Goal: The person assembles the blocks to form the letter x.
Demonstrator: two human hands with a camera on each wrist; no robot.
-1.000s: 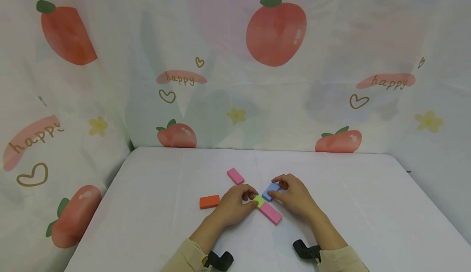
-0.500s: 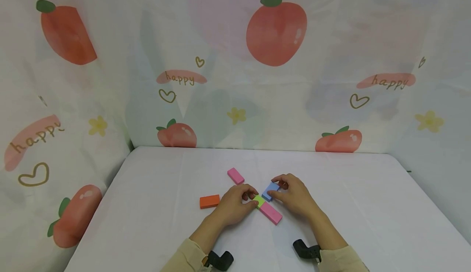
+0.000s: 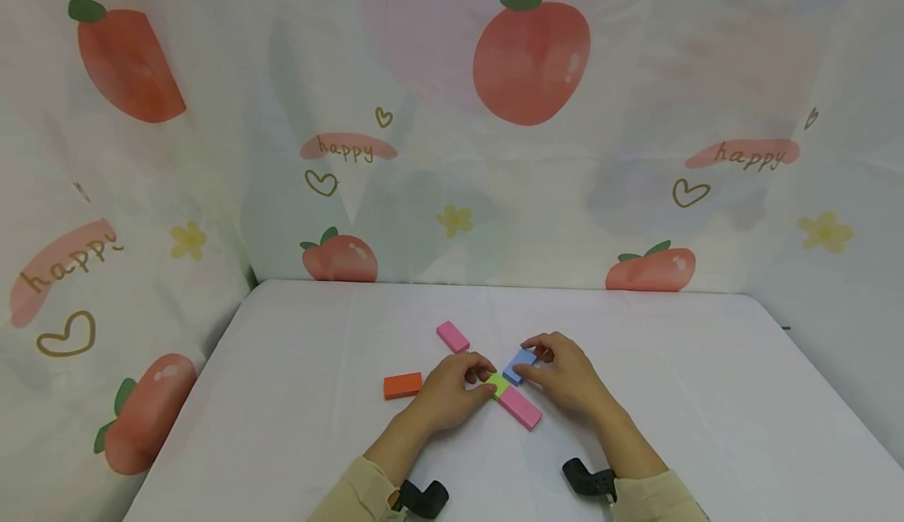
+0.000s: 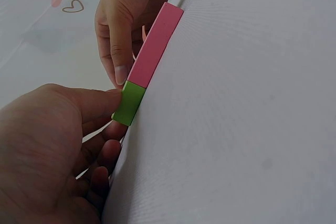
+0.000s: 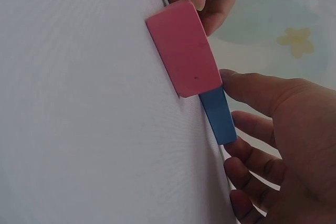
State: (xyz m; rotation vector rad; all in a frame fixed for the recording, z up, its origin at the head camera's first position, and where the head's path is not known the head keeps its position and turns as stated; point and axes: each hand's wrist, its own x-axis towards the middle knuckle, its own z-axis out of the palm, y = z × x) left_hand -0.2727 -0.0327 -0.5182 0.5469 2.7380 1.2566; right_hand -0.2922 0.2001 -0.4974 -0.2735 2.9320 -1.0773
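Thumb and fingers of my left hand pinch a small green block on the white table. End to end with the green block lies a pink block, and the two form one straight strip in the left wrist view. My right hand holds a blue block between thumb and fingers, just beyond the green one and at an angle to the strip. In the right wrist view, the blue block shows partly behind the pink block.
Farther back on the white table lies a second pink block. An orange block rests left of my left hand. A fruit-printed cloth wall stands along the back edge.
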